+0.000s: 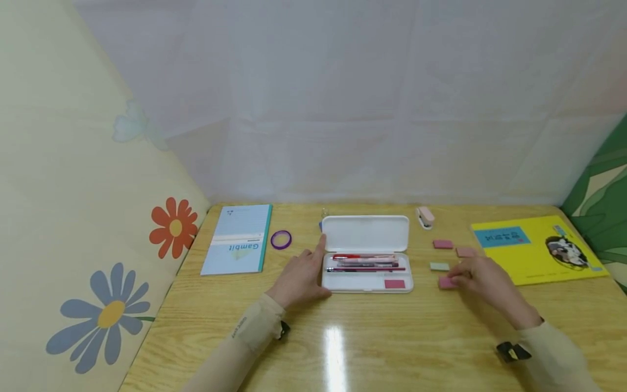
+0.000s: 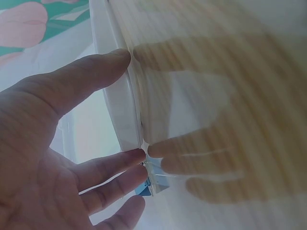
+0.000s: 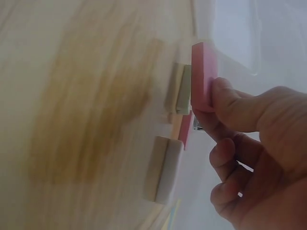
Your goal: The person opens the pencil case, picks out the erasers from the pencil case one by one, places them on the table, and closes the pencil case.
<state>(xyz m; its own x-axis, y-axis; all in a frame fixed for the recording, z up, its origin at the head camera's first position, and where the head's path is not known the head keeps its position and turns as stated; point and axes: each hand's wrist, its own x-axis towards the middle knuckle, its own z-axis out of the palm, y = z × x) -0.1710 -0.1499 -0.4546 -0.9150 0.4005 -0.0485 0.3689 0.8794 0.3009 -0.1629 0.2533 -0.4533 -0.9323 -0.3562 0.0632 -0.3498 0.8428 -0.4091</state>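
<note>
A white pencil case (image 1: 367, 233) lies with its lid open on the table. Pens and pencils (image 1: 364, 263) fill its rear compartment, and a pink eraser (image 1: 394, 284) sits at the front right. My left hand (image 1: 300, 276) rests along the case's left side, thumb at the front corner and fingers extended toward the hinge. Between thumb and forefinger, my right hand (image 1: 482, 280) pinches another pink eraser (image 3: 202, 76), to the right of the case. Close by are a green eraser (image 1: 439, 267), a dark pink eraser (image 1: 443, 244) and a paler pink eraser (image 1: 465, 252).
Behind the erasers stands a small pink stapler (image 1: 425, 217). A yellow booklet (image 1: 534, 269) lies to the right. On the left are a light blue notebook (image 1: 237, 223) and a purple tape roll (image 1: 281, 239). A small blue item (image 1: 320, 225) peeks out behind the lid's left edge.
</note>
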